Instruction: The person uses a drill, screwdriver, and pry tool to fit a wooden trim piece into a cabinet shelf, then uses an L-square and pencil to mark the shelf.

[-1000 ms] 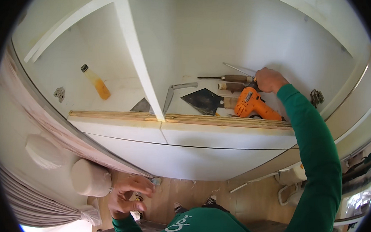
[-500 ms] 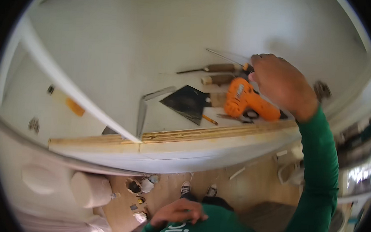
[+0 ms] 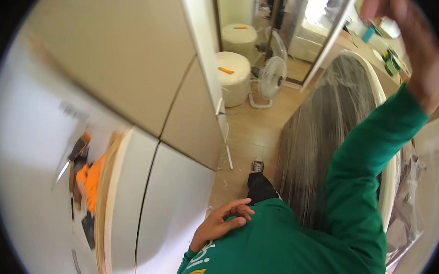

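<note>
My left hand (image 3: 223,222) is held near the front of my green shirt, its fingers loosely stretched and nothing in them. Up at the top right, my right hand (image 3: 397,17) is raised, partly cut off by the picture's edge and blurred. Whether it holds anything does not show. On the white shelf at the left lie an orange power tool (image 3: 92,182) and a screwdriver (image 3: 80,147) with an orange and black handle. Closer to me on that shelf is the dark blade of a trowel (image 3: 88,228). Both hands are away from these tools.
A raw wooden edge (image 3: 108,195) borders the shelf, beside beige cabinet panels (image 3: 191,110). To the right stands a large dark piece wrapped in clear plastic film (image 3: 319,132). Ahead are a white fan (image 3: 272,78) and a round white stool (image 3: 233,90) carrying an orange cutter (image 3: 225,70).
The view has turned right, from the shelf of tools toward the room. My right hand has left the tools and risen to the top right; the screwdriver stays on the shelf.
</note>
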{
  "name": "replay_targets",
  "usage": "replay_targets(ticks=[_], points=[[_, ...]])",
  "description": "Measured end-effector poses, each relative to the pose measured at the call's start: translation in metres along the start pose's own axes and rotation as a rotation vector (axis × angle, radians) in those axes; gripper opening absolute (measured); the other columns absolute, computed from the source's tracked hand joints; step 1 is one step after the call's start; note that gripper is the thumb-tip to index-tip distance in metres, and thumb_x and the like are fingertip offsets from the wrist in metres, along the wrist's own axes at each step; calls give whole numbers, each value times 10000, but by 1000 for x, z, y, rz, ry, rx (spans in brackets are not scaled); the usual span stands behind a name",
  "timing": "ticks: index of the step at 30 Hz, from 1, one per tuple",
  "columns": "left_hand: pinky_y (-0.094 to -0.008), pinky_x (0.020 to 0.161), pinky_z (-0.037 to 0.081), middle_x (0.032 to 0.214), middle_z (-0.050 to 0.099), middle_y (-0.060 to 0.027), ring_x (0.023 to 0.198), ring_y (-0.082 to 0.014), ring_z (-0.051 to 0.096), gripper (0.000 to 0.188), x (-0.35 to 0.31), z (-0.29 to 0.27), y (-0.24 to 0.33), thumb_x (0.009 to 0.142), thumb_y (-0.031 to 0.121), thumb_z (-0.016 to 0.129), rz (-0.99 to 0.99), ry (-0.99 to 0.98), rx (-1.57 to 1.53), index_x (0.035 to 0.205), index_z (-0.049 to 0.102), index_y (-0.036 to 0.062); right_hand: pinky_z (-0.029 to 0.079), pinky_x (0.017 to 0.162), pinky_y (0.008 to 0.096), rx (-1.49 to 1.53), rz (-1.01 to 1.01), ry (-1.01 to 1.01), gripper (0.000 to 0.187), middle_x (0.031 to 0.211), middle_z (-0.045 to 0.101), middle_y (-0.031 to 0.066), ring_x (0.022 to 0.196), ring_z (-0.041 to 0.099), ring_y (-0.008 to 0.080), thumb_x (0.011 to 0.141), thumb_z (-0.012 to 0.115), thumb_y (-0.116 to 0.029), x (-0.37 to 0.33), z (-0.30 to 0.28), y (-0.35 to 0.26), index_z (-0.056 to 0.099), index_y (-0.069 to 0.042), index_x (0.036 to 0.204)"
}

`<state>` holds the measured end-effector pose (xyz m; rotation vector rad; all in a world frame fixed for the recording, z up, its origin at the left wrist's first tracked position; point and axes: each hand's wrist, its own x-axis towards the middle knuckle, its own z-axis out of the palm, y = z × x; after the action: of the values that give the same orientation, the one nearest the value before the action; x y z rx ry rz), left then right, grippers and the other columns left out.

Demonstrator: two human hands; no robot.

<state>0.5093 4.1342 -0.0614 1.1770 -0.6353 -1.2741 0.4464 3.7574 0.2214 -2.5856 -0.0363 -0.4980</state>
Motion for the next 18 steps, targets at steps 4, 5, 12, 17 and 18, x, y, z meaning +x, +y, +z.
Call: replay_targets(ticks=[4,5,12,17,18], points=[[-318,961,511,1101,717,-107,992,-172,676,405,126,-19,-4,1067,182,587,-81,-257,211,1457,573,76,563,745,356,-357,254,55,411,1001,716,140,884,712,231,989,689,-288,6,-62,68,671,8,1274],[-317,952,516,1081,720,-103,986,-168,677,390,160,-21,-5,1075,185,572,-76,-284,245,1451,582,81,559,750,354,-417,291,45,406,998,711,134,886,706,227,988,690,-289,11,-74,86,672,0,1273],[-335,940,530,1066,731,-81,1036,-175,677,406,384,-4,57,1044,146,619,-82,-261,236,1443,587,78,531,786,345,-661,573,-65,372,976,678,93,899,665,200,985,699,-297,10,-160,226,680,-59,1270],[-332,961,513,1096,728,-76,1067,-166,671,492,499,-20,93,964,128,733,-81,-401,377,1432,595,70,511,812,339,-670,760,-181,351,961,654,64,909,636,181,983,705,-303,6,-192,301,685,-100,1268],[-333,964,512,1097,729,-78,1063,-165,672,498,516,-27,96,958,128,740,-103,-392,398,1431,595,69,507,817,337,-641,772,-228,347,958,650,58,911,630,177,982,706,-304,7,-188,328,686,-109,1268]])
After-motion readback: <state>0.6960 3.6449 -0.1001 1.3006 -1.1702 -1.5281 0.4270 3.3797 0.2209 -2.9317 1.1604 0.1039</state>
